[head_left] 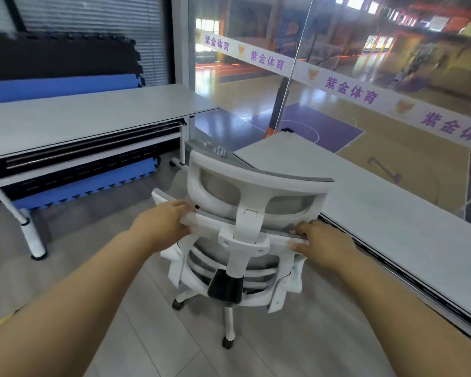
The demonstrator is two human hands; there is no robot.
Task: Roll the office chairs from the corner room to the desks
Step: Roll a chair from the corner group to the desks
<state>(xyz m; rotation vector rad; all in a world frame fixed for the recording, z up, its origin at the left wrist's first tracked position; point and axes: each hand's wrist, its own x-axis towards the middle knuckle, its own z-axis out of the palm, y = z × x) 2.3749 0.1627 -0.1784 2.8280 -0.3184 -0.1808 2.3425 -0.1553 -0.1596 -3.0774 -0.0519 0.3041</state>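
Black foam mats (60, 58) and blue foam mats (57, 89) lean against the blinds (93, 20) at the back left. More blue mats (90, 183) stand on the grey plank floor (136, 308). A glass wall (337, 36) carries a white banner (346, 89) with purple lettering, overlooking a basketball court (305, 126).

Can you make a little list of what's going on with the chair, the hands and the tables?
chair: white mesh-backed office chair on casters, seen from behind
left hand: grips the backrest's top edge
right hand: grips the same edge
near desk: pale grey desk along the glass wall, beside the chair
far desk: second grey table, blue foam mats beneath
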